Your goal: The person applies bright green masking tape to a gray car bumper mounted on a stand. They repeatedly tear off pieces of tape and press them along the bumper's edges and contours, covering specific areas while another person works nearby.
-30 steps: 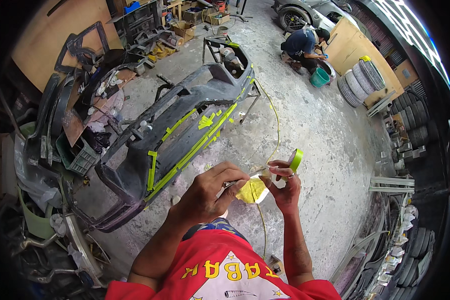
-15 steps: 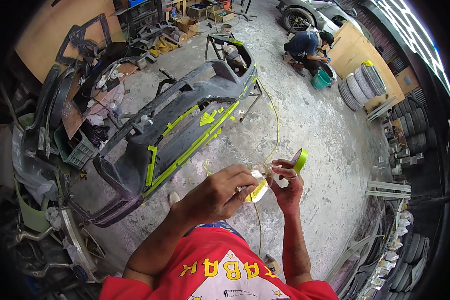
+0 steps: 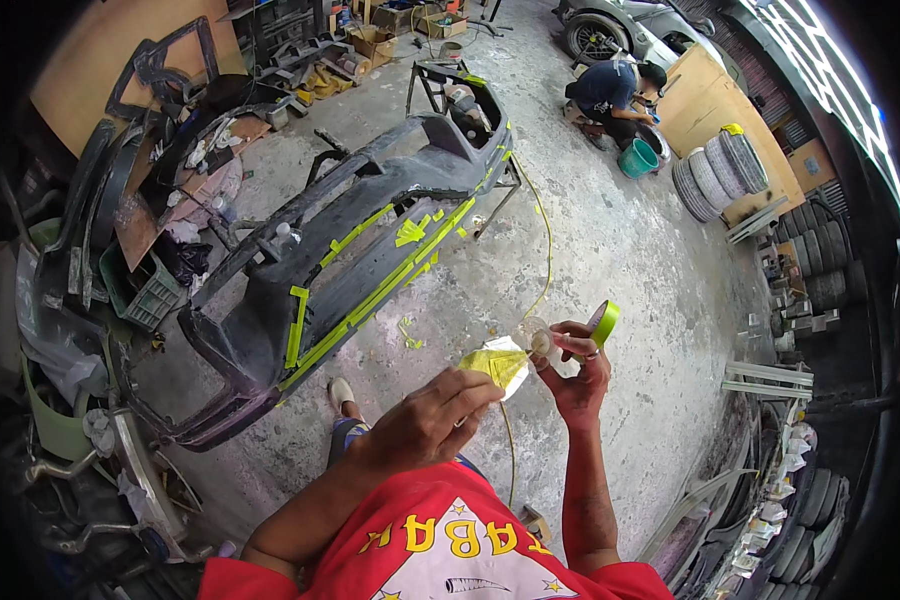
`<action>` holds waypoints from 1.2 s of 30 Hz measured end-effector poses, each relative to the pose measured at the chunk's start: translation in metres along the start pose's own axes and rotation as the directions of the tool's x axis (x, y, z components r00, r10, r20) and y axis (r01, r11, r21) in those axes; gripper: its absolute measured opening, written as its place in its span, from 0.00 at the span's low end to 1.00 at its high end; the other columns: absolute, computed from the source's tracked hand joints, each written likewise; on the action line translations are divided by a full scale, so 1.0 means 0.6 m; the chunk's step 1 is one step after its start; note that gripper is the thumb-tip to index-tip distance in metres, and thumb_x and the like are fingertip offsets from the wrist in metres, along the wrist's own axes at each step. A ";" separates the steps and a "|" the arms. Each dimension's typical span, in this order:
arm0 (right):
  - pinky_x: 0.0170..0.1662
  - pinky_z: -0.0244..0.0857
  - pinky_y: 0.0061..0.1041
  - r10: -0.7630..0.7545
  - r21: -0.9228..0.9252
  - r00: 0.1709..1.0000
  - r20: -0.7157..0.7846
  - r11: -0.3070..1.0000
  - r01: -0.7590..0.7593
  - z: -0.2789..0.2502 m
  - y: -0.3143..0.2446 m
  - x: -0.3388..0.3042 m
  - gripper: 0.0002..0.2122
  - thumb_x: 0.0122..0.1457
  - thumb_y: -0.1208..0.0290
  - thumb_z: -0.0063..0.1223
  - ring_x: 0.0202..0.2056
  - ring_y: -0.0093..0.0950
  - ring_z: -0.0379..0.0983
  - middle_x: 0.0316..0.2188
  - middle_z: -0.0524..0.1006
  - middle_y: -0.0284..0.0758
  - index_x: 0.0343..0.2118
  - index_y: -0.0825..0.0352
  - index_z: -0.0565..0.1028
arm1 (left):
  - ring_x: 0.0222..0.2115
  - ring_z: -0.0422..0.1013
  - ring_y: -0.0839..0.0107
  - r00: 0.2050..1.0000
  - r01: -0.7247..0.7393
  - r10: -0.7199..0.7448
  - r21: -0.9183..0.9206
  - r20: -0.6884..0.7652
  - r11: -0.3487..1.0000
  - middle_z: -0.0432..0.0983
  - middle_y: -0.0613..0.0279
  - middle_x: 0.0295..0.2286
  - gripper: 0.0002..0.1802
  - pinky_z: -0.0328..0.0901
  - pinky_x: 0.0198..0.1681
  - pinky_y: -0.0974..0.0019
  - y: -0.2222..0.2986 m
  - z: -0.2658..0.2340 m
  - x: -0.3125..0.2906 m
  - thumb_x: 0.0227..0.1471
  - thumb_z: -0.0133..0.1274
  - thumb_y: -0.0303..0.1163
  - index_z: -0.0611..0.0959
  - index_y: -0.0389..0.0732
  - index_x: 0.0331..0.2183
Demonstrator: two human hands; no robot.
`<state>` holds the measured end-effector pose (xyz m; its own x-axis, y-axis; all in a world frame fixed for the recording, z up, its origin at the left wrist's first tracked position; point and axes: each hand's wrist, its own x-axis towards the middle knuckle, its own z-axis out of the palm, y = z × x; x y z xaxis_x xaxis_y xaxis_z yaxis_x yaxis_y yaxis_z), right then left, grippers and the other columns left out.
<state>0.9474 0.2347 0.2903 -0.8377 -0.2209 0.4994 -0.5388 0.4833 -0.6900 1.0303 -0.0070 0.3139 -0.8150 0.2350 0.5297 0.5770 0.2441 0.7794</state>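
Observation:
My left hand (image 3: pixel 432 418) is closed, its fingers pinching a creased yellow-and-white sheet (image 3: pixel 498 364) whose wide end spreads toward my right hand. My right hand (image 3: pixel 578 375) is closed on a small clear, round plastic piece (image 3: pixel 540 344), held between thumb and fingers; its exact kind is unclear. A roll of lime-green masking tape (image 3: pixel 604 324) sits against the back of the right fingers. The sheet's tip is close to the clear piece; whether they touch I cannot tell. Ahead on the left, a dark car bumper (image 3: pixel 370 262) rests on a stand, with strips of lime-green tape along it.
A yellow hose or cord (image 3: pixel 548 235) runs across the concrete floor. At the far right a person (image 3: pixel 615 98) crouches near a green bucket (image 3: pixel 638 158) and stacked tires (image 3: pixel 718 178). Car parts and a green crate (image 3: pixel 142 290) crowd the left side.
My left hand has drawn slightly left and down, away from the right fingers, exposing more of the yellow-and-white sheet. My left leg and shoe now show more below the bumper.

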 end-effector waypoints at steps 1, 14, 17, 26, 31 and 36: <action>0.34 0.68 0.23 -0.001 -0.006 1.000 0.003 1.000 0.001 0.001 -0.002 0.000 0.21 0.43 0.82 0.73 0.36 0.24 0.76 0.42 0.81 0.35 0.40 0.59 0.79 | 0.42 0.75 0.55 1.000 0.001 -0.001 -0.002 -0.003 1.000 0.75 0.52 0.41 0.17 0.73 0.44 0.58 -0.006 -0.001 -0.004 0.53 0.55 0.15 0.79 0.35 0.46; 0.32 0.66 0.20 0.014 -0.012 0.998 0.063 1.000 -0.013 0.013 -0.003 0.000 0.23 0.42 0.84 0.73 0.31 0.19 0.71 0.42 0.80 0.34 0.41 0.61 0.76 | 0.42 0.74 0.53 0.997 -0.010 0.007 -0.033 -0.075 0.999 0.75 0.54 0.43 0.18 0.71 0.47 0.54 -0.039 -0.015 -0.037 0.54 0.56 0.20 0.78 0.36 0.48; 0.32 0.66 0.22 0.057 0.012 0.997 0.052 0.998 -0.057 0.015 -0.005 -0.002 0.22 0.41 0.84 0.73 0.33 0.21 0.73 0.42 0.81 0.34 0.41 0.60 0.78 | 0.42 0.74 0.53 0.998 -0.031 0.029 -0.034 -0.058 0.999 0.76 0.54 0.43 0.17 0.70 0.48 0.54 -0.040 -0.015 -0.033 0.55 0.56 0.21 0.79 0.37 0.48; 0.32 0.66 0.22 0.051 -0.021 0.994 0.094 0.999 -0.050 0.016 -0.006 0.000 0.21 0.42 0.85 0.72 0.34 0.22 0.73 0.41 0.80 0.33 0.40 0.59 0.78 | 0.42 0.74 0.57 0.999 -0.011 0.012 0.026 -0.049 1.000 0.78 0.56 0.41 0.16 0.70 0.47 0.57 -0.035 -0.029 -0.024 0.53 0.58 0.20 0.81 0.38 0.46; 0.32 0.66 0.21 0.044 -0.029 0.994 0.099 0.999 -0.041 0.018 -0.005 0.001 0.21 0.42 0.85 0.72 0.34 0.22 0.73 0.42 0.80 0.33 0.40 0.59 0.78 | 0.42 0.74 0.57 0.999 -0.037 0.039 0.093 -0.025 0.995 0.78 0.57 0.41 0.17 0.70 0.46 0.58 -0.044 -0.021 -0.021 0.52 0.59 0.19 0.81 0.39 0.46; 0.32 0.66 0.21 0.075 -0.003 0.994 0.083 0.997 -0.075 0.018 -0.007 0.001 0.21 0.43 0.84 0.73 0.34 0.21 0.73 0.42 0.80 0.34 0.40 0.60 0.78 | 0.42 0.74 0.57 0.998 -0.042 0.045 0.064 -0.034 0.997 0.77 0.57 0.42 0.18 0.70 0.46 0.58 -0.039 -0.019 -0.031 0.53 0.58 0.19 0.81 0.39 0.47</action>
<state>0.9480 0.2235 0.2878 -0.8802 -0.2537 0.4010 -0.4742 0.5008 -0.7241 1.0311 -0.0278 0.2897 -0.7898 0.2132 0.5752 0.6133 0.2937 0.7332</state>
